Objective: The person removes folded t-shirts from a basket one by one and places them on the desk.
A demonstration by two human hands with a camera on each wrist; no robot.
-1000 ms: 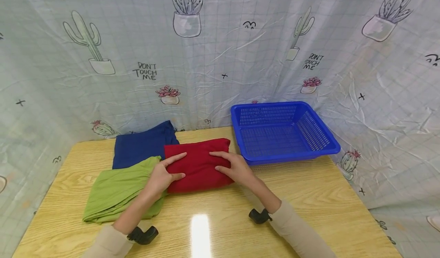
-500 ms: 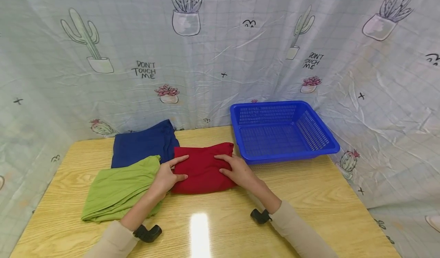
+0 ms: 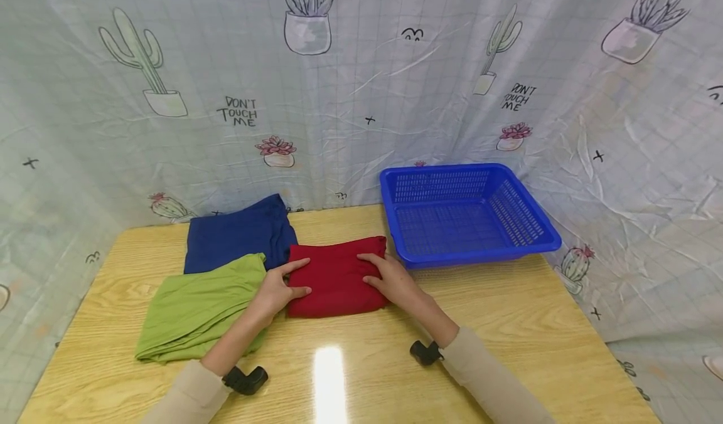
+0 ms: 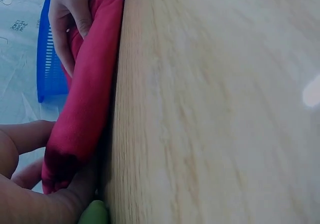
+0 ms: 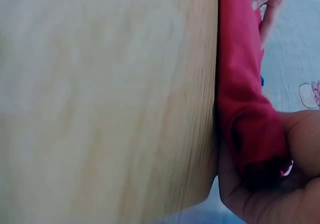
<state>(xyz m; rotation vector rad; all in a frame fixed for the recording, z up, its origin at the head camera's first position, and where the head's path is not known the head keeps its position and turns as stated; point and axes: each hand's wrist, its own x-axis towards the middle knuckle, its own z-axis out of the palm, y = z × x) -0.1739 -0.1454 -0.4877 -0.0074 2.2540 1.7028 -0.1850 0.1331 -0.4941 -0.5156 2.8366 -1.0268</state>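
Note:
A folded red cloth (image 3: pixel 336 276) lies on the wooden table in the head view, its front edge a thick rounded fold. My left hand (image 3: pixel 275 292) grips its left end, thumb and index finger on top and other fingers tucked under the edge, as the left wrist view shows. At the opposite end my right hand (image 3: pixel 395 280) holds it likewise; in the right wrist view fingers (image 5: pixel 232 184) reach beneath the cloth. The fingers under the cloth are mostly hidden from the head view. The left forearm passes over a folded green cloth (image 3: pixel 198 305).
Behind the green cloth lies a folded navy cloth (image 3: pixel 231 239), partly covered by it. A blue plastic basket (image 3: pixel 477 262) with slotted walls stands at the back right, close to the right hand. A cactus-print curtain (image 3: pixel 361 85) hangs along the table's back and sides.
Both hands have shifted slightly right with the red cloth, and its left end has come away from the green cloth. The cloth now looks narrower and lies flatter.

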